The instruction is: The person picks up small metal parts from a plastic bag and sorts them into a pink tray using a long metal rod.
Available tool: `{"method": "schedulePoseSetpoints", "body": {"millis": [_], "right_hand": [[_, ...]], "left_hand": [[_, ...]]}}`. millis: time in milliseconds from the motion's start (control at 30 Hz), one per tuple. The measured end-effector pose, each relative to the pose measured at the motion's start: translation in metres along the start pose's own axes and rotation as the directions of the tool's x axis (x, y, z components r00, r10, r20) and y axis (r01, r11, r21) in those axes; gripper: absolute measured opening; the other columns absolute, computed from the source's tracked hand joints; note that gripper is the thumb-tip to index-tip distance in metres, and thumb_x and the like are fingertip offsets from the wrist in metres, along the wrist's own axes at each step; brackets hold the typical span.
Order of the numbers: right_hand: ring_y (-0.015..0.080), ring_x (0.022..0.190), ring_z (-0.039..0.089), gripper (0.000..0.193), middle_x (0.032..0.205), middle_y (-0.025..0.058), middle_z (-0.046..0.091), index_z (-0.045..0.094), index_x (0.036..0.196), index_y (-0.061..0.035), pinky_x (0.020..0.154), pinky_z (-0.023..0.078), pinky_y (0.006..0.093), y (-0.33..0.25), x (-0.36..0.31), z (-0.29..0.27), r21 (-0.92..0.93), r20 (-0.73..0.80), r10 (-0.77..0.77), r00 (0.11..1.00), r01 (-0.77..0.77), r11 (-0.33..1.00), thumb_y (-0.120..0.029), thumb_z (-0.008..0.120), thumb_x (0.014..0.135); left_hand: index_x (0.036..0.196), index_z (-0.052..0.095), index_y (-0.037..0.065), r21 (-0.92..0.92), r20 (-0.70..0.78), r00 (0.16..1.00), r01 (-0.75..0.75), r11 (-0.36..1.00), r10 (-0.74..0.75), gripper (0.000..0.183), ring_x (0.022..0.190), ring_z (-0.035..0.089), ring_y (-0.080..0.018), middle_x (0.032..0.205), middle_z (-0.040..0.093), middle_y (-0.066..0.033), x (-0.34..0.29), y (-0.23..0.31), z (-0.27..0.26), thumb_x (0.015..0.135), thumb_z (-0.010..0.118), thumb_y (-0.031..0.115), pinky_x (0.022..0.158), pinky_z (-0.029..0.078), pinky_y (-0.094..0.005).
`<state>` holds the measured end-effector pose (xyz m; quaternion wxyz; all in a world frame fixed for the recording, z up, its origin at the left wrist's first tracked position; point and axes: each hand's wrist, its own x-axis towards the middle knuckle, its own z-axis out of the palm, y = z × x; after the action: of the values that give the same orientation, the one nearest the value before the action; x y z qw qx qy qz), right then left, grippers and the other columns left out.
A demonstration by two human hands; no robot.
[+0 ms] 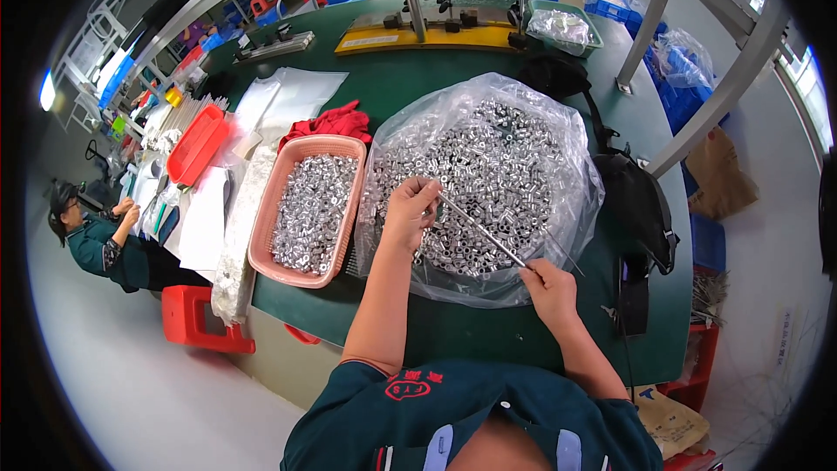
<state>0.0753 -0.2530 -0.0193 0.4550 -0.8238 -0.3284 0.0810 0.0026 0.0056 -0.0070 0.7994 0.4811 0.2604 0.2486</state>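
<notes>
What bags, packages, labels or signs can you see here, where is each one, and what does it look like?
Clear plastic bag: table middle, open, heaped with small silver metal rings.
Smaller clear bag: in a green tray at the table's far end.
Brown paper sack: floor, lower right, partly hidden.
Yellow strip: far side of the table, flat, with a white label.

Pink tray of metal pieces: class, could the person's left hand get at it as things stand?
Probably yes. The left hand is at the clear bag of metal pieces, pinching the rod tip. The pink tray lies right beside it, open-topped, with nothing between. The hand would have to release the rod first.
</notes>
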Motion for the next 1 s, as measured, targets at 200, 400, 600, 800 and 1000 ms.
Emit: {"method": "schedulePoseSetpoints", "body": {"millis": [200,400,600,800,1000], "right_hand": [[0.0197,0.046,0.044,0.014,0.055,0.0122,0.048,0.061,0.085,-0.0043,0.048,0.037,0.0303,0.006,0.001,0.005,0.099,0.094,0.092,0.991,-0.101,0.99,-0.018,0.063,0.081],[0.0165,0.047,0.044,0.014,0.055,0.0109,0.049,0.062,0.086,-0.0037,0.049,0.038,0.0287,0.008,0.002,-0.001,0.17,0.119,0.109,0.987,-0.129,0.977,-0.017,0.063,0.081],[0.0184,0.048,0.047,0.014,0.056,0.0113,0.051,0.062,0.085,-0.004,0.05,0.039,0.029,0.01,0.001,-0.001,0.098,0.122,0.106,0.987,-0.118,0.988,-0.017,0.064,0.08],[0.0217,0.049,0.05,0.013,0.057,0.0124,0.051,0.063,0.085,-0.0046,0.049,0.04,0.03,0.005,0.001,-0.005,0.066,0.11,0.08,0.991,-0.087,0.994,-0.017,0.064,0.079],[0.0219,0.048,0.05,0.013,0.056,0.0124,0.051,0.063,0.084,-0.0049,0.049,0.04,0.0301,0.005,0.001,-0.003,0.079,0.093,0.053,0.994,-0.061,0.995,-0.017,0.065,0.079]], "left_hand": [[0.088,0.057,0.0,0.047,0.165,0.969,0.178,0.983,-0.183,0.022,0.039,0.034,-0.0059,0.057,0.048,-0.0013,-0.002,0.002,0.004,0.089,0.056,0.022,0.037,0.022,-0.0196],[0.095,0.056,0.001,-0.281,0.238,0.958,0.226,0.933,-0.16,0.029,0.041,0.033,-0.0067,0.062,0.047,-0.0018,0.003,0.003,-0.016,0.092,0.049,0.029,0.038,0.023,-0.0199],[0.107,0.055,-0.004,-0.303,0.274,0.946,0.257,0.918,-0.174,0.037,0.04,0.032,-0.0067,0.064,0.046,-0.0018,0.003,0.008,-0.019,0.093,0.045,0.029,0.039,0.023,-0.0202],[0.108,0.054,-0.005,-0.29,0.305,0.935,0.274,0.917,-0.182,0.033,0.04,0.031,-0.0067,0.064,0.047,-0.0022,0.004,0.013,-0.023,0.09,0.046,0.021,0.039,0.022,-0.0202],[0.091,0.056,0.002,-0.263,0.246,0.957,0.219,0.939,-0.154,0.015,0.038,0.031,-0.0071,0.059,0.047,-0.0021,0.004,0.008,-0.022,0.088,0.052,0.017,0.038,0.022,-0.0206]]}}
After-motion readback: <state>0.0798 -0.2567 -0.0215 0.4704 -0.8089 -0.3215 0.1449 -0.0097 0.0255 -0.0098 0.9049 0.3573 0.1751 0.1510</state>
